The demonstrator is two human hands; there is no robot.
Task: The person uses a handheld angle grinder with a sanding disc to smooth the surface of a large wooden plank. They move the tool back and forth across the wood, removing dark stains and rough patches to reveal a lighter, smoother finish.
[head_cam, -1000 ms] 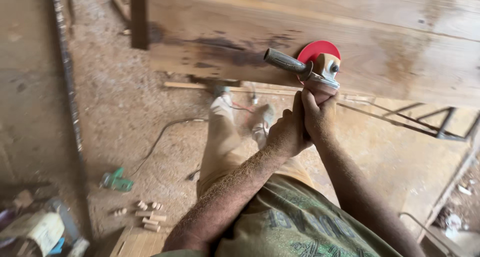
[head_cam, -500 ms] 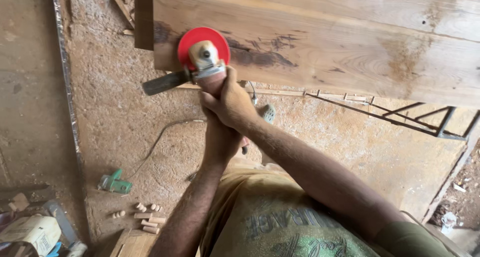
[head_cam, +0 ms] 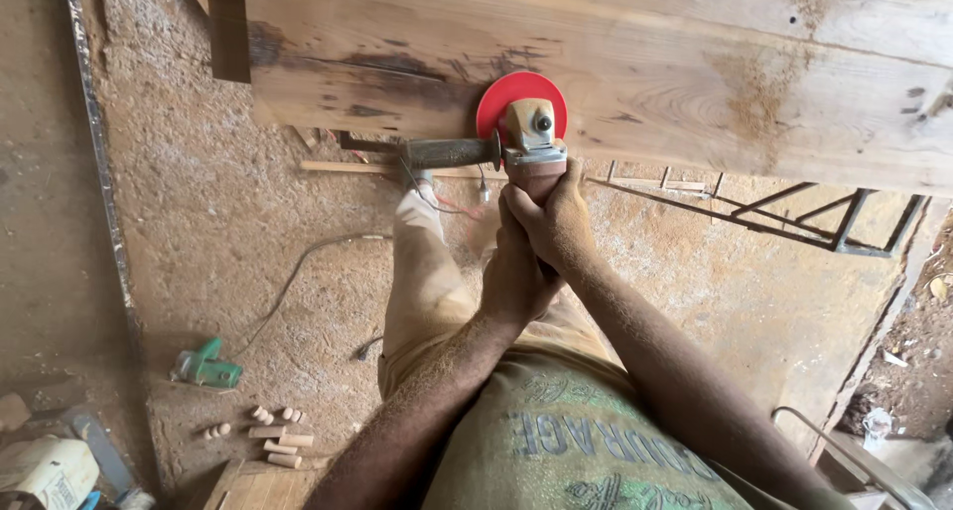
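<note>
1 angle grinder (head_cam: pixel 531 138) is in use, its 1 red disc (head_cam: pixel 508 98) lying against the near edge of 1 broad wooden slab (head_cam: pixel 695 63), beside a dark stain. Both hands are clamped on the grinder's body below the head: the right hand (head_cam: pixel 556 222) wraps it uppermost, and the left hand (head_cam: pixel 511 277) is closed around it just beneath, touching the right. 1 side handle (head_cam: pixel 447 153) sticks out level to the left, ungripped. On the sawdust-covered floor (head_cam: pixel 248 222) lie 1 green power tool (head_cam: pixel 205 369) with 1 cable (head_cam: pixel 298 277) running near it, and a cluster of roughly 8 short wooden dowels (head_cam: pixel 266 428); exact count uncertain. 1 dark metal frame (head_cam: pixel 794 217) shows under the slab at right.
</note>
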